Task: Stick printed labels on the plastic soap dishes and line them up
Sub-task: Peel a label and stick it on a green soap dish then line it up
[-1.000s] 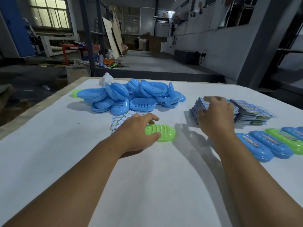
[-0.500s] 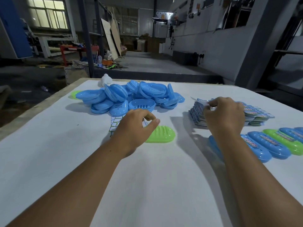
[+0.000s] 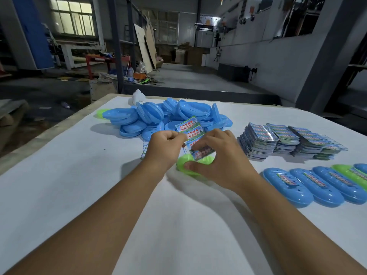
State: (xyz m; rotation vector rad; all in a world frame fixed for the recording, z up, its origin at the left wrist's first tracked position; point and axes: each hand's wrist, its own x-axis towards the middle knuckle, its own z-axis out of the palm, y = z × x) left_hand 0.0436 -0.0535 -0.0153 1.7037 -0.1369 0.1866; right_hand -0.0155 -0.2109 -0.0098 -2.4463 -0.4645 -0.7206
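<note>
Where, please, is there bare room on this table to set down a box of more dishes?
Bare patches: the near table around the forearms, and the left side between the left edge and the blue pile. Crowded: the label stacks and the labelled row fill the right; both hands work mid-table over the green dish.

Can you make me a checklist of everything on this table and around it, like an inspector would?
Surface: white table, wooden edge on the left.
Job's things: green soap dish under the hands; label sheet held above it; pile of blue dishes; label stacks; row of labelled dishes at right.
Clutter: used backing sheet beside the left wrist; white object behind the pile.
Grippers: left hand pinches the sheet; right hand holds the sheet, thumb on the dish.
Cables: nothing seen.
Surroundings: dim workshop, windows, boards, machinery.
</note>
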